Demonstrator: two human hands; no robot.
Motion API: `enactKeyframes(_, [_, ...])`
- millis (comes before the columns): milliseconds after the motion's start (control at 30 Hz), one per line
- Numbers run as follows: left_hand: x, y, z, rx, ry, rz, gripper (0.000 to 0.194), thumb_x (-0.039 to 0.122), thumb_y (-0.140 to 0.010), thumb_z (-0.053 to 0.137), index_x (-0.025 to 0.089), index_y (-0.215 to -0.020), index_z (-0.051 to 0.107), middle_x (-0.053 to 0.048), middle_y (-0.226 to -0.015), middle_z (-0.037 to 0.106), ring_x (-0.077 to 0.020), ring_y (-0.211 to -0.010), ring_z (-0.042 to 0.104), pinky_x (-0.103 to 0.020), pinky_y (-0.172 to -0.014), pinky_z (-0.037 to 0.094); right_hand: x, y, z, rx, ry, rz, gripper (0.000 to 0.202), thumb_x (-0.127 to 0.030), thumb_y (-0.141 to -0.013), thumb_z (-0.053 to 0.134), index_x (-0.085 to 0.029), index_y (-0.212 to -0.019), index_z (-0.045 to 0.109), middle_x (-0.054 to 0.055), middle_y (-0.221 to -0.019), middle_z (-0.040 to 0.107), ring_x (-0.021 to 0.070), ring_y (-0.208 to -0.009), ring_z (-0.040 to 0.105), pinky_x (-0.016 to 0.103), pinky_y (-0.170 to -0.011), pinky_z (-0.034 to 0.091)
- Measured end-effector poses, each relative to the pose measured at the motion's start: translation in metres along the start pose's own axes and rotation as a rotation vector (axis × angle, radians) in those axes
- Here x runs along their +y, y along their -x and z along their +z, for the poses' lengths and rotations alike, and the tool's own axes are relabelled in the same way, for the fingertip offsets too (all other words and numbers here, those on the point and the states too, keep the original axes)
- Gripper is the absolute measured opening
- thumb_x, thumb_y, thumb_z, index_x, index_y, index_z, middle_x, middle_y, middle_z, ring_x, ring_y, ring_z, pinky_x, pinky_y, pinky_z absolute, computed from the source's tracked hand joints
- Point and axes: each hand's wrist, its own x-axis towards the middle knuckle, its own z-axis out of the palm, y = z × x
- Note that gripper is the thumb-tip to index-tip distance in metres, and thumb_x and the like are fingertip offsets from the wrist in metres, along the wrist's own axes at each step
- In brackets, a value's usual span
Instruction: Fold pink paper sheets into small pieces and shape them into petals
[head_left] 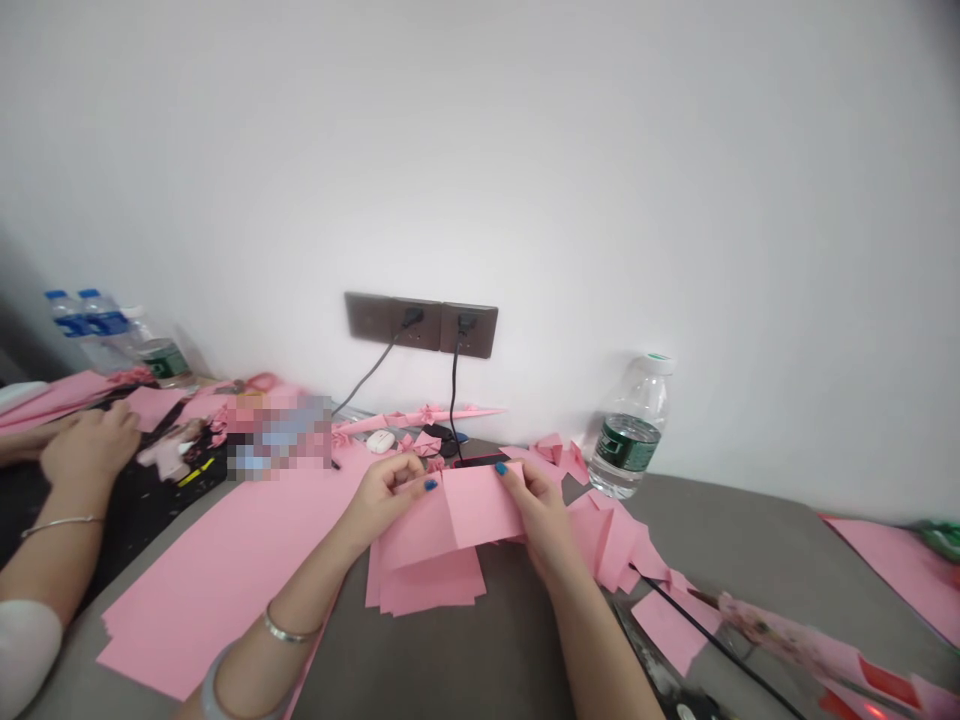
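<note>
Bangles [289, 630] circle the left forearm, which slants up from the bottom edge, while the right forearm leans in from the other side. Around them on the grey table [427, 670], big pink sheets [217, 570] spread at left, and a small stack [435, 595] lies below the hands, partly covered by the paper. Folded pieces [611, 540] crowd just beside the right wrist; beyond stands a bottle [630, 440], and a black cord [705, 625] crosses the lower right. Farther left, a co-worker's hand [90, 450] rests near a pink piece. Between both hands, above the table, is the creased paper [484, 510]. The left hand [390, 495] pinches its upper left part, fingers curled; the right hand [536, 500] clamps its right end, thumb on the near face and fingers behind.
</note>
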Motion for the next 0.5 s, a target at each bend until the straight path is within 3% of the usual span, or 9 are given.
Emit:
enactKeyframes(200, [0.000,0.004,0.001,-0.316,0.109,-0.205,0.039,0.044,-0.074,0.072,0.018,-0.070,0.044,0.006,-0.064,0.043,-0.0081,-0.054,0.039,-0.018,-0.047,0.027,0.004,-0.003,-0.004,0.131,0.072,-0.168,0.035,-0.053,-0.079,0.062,-0.021,-0.067,0.057,0.001,-0.069,0.055,0.0181,-0.066,0.047,0.027,-0.057,0.038])
enactKeyframes(367, [0.007,0.005,-0.001,-0.361,0.185,-0.244,0.032,0.038,-0.074,0.073,0.017,-0.074,0.049,0.003,-0.072,0.050,-0.0094,-0.059,0.048,-0.018,-0.050,0.036,0.008,-0.007,-0.011,0.200,0.098,-0.225,0.034,-0.053,-0.079,0.061,-0.020,-0.076,0.065,0.005,-0.075,0.063,0.0224,-0.072,0.053,0.030,-0.062,0.041])
enactKeyframes(500, [0.013,0.005,-0.007,-0.415,0.124,-0.205,0.020,0.027,-0.071,0.074,0.017,-0.084,0.062,-0.001,-0.087,0.061,-0.0163,-0.079,0.058,-0.025,-0.067,0.047,0.010,-0.007,-0.012,0.225,0.171,-0.243,0.033,-0.053,-0.079,0.062,-0.020,-0.076,0.066,0.004,-0.072,0.062,0.0216,-0.068,0.052,0.030,-0.061,0.038])
